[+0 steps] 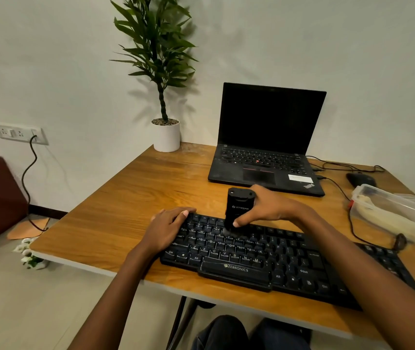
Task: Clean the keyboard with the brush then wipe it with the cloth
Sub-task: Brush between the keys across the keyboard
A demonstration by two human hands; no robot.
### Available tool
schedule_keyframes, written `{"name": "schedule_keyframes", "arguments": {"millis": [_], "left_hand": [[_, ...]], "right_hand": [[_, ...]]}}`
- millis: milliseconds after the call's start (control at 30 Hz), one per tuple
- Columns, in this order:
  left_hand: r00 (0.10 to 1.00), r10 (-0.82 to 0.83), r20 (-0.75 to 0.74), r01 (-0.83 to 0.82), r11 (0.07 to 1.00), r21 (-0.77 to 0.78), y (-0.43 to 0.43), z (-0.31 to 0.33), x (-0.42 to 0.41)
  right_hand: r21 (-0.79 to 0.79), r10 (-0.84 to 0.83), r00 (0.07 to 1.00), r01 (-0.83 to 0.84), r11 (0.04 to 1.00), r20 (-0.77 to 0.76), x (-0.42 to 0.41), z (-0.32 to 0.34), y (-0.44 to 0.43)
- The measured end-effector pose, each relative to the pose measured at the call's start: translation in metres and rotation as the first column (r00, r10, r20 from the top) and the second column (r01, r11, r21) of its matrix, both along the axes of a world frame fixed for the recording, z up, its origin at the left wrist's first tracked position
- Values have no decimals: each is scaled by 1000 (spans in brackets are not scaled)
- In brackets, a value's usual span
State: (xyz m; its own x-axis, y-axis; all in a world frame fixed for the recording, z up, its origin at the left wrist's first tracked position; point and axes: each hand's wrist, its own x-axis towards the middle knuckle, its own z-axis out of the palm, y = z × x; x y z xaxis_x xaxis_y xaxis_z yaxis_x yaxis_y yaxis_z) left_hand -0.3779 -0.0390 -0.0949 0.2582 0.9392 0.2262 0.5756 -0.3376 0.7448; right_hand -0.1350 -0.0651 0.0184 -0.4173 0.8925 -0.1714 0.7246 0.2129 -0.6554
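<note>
— Keyboard (pixel 264 258) first: where is it lying?

— It is lying along the near edge of the tabletop (pixel 135 188), running toward the near right corner. "ZEBRONICS" is showing on its front lip.

— And the brush?

— The brush (pixel 236 210) is standing upright over the upper key rows, its lower end touching the keys left of centre. The right hand (pixel 269 205) is holding it, grip clamped around the black body, thumb pressing low on the front.

— What is the left hand doing?

— The left hand (pixel 168 226) is resting flat on the keyboard's far left corner, fingers spreading loosely over the keys, grip apart and holding nothing.

— Anything else sitting there?

— A laptop (pixel 267 147) is standing open with a dark screen near the far edge, just beyond the brush. A plant (pixel 166 132) in a white pot is sitting at the far left corner. A mouse (pixel 360 179) is lying by the right edge, and a clear box (pixel 390 213) is sitting nearer, just right of the keyboard, with something pale inside that I cannot make out.

— The cloth?

— I cannot tell where it is.
</note>
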Motion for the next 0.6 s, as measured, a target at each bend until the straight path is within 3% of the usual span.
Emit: {"name": "schedule_keyframes", "arguments": {"millis": [133, 300, 500, 600], "left_hand": [[1000, 7, -14, -7, 1000, -3, 0, 0, 0], [1000, 5, -17, -6, 1000, -11, 0, 1, 1], [1000, 7, -16, -7, 1000, -5, 0, 0, 0], [1000, 4, -18, -4, 1000, -3, 1, 0, 0]], "right_hand": [[-41, 36, 996, -33, 999, 85, 2, 10, 12], [-6, -78, 996, 78, 997, -34, -7, -5, 10], [38, -53, 993, 58, 998, -107, -11, -2, 5], [39, -40, 998, 42, 998, -44, -13, -4, 10]]}}
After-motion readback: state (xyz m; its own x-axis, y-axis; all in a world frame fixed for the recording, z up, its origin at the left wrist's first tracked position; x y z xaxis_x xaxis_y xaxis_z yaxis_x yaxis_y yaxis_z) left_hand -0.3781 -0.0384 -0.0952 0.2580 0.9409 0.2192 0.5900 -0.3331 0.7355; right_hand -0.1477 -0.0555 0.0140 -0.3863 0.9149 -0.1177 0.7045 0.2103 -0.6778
